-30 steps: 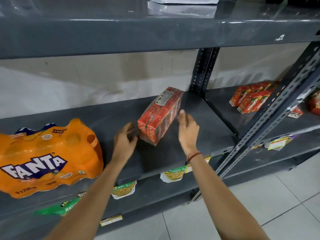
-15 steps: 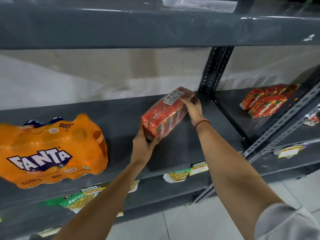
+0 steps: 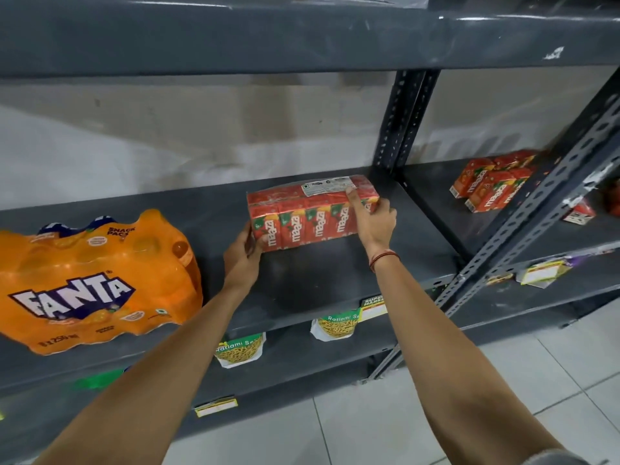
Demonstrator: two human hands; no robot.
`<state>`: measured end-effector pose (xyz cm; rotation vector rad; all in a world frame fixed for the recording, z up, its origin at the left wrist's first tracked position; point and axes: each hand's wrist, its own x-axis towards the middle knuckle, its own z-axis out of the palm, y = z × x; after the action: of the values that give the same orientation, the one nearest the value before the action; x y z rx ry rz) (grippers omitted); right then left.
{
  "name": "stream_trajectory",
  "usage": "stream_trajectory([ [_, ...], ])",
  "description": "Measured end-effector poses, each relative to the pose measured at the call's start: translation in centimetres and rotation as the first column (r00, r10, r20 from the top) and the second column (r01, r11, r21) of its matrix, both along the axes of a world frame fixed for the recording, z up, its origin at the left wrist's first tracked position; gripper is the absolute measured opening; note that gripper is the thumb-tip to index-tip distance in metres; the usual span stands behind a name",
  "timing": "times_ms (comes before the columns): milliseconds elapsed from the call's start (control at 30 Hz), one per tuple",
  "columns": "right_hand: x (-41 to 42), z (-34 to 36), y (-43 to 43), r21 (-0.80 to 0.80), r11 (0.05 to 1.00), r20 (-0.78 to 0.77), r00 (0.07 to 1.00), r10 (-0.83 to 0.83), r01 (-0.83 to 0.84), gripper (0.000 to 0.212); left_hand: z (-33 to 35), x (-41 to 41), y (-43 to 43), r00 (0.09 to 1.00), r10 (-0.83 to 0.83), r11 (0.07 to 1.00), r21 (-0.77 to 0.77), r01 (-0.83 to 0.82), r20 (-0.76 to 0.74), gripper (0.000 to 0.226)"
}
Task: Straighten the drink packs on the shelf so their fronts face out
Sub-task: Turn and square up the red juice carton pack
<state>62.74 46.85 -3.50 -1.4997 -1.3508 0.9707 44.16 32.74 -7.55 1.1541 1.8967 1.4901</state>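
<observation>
Gripping the boxy, film-wrapped red Maaza carton pack [image 3: 310, 214] at centre frame, left hand [image 3: 242, 257] and right hand [image 3: 374, 220] clasp its ends on the matte grey metal shelf [image 3: 335, 280].

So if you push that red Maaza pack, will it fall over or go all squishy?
Probably not squishy: the red Maaza pack is a row of boxy cartons wrapped tightly in clear film, so it likely moves as one stiff block. It sits low and wide on the shelf, so tipping seems unlikely. The film looks shiny, so it may slide easily; the left hand and right hand hold both ends.
</observation>
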Motion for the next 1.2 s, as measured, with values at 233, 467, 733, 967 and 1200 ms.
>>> stream_trajectory([
  [233,1.8,-0.9,-0.2,-0.014,0.978,-0.135,0.969,0.207,-0.210,0.056,0.2,1.1,0.4,0.999,0.039,0.999,-0.029,-0.038,0.019,0.048],
  [467,2.7,-1.1,-1.7,0.024,0.990,-0.090,0.986,0.141,-0.140,0.052,0.1,2.1,-1.0,0.998,0.047,0.998,-0.026,-0.048,-0.047,0.045],
  [733,4.8,-1.9,-5.5,0.051,0.997,-0.147,0.987,0.062,-0.055,0.042,-0.5,4.7,-4.4,0.989,0.114,0.993,0.017,-0.113,-0.092,0.050],
  [967,6.4,-2.5,-7.3,0.067,0.997,-0.197,0.980,0.036,-0.023,0.045,-1.1,6.9,-6.3,0.978,0.174,0.984,0.046,-0.170,-0.116,0.050],
  [1200,7.1,-3.1,-8.0,0.097,0.995,-0.208,0.977,0.051,-0.031,0.046,-1.2,7.6,-6.6,0.973,0.181,0.983,0.035,-0.178,-0.140,0.049],
])
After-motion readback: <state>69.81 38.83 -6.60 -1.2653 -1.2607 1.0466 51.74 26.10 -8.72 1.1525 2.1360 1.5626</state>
